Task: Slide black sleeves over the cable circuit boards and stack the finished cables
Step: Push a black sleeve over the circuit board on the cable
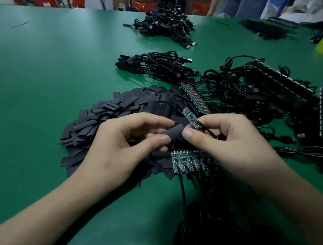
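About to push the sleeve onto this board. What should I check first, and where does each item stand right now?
1. Left hand grips the black sleeve: ok.
2. Right hand pinches the circuit board at its cable end: ok.
3. Board bare, free end clear of fingers: ok.
4. Sleeve mouth open: the body looks rounded, but the opening by the right thumb does not show: cannot tell.
5. Board lined up with sleeve: the board sits above it, free end pointing away: not ok.
6. Stack of finished cables lies beyond the sleeve pile, ready for the next one: ok.
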{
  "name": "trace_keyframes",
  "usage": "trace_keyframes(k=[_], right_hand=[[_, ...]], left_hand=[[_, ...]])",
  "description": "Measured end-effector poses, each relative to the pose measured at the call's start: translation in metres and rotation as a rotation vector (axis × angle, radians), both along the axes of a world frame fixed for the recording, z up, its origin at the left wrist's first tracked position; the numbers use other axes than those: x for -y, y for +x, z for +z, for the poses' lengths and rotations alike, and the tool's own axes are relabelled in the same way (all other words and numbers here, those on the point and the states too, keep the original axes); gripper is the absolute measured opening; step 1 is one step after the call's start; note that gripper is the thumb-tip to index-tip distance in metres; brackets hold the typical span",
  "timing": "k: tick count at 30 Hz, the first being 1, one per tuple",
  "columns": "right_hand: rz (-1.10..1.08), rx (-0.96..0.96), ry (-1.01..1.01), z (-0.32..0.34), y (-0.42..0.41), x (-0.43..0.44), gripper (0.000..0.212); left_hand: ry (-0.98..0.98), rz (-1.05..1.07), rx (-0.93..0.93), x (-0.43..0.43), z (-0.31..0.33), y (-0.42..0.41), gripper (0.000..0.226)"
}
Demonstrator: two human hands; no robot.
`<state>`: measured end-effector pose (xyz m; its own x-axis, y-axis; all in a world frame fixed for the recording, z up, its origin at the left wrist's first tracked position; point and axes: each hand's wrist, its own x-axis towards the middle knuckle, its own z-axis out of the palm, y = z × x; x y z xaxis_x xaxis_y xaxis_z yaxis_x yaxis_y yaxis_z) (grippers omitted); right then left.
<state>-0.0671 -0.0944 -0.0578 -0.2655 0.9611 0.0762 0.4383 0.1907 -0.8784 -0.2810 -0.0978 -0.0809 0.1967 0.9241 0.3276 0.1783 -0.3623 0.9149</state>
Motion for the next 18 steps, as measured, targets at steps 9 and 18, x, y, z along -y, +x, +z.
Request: trace_keyframes(k=[9, 18], right_hand=[[0.038, -0.010, 0.046, -0.005, -0.007, 0.005, 0.046], [0.032, 0.011, 0.041, -0.003, 0.006, 0.001, 0.038]], left_hand=[[0.419, 0.185, -0.405, 0.005, 0.004, 0.000, 0.029], [0.336, 0.232, -0.301, 0.002, 0.006, -0.008, 0.018]])
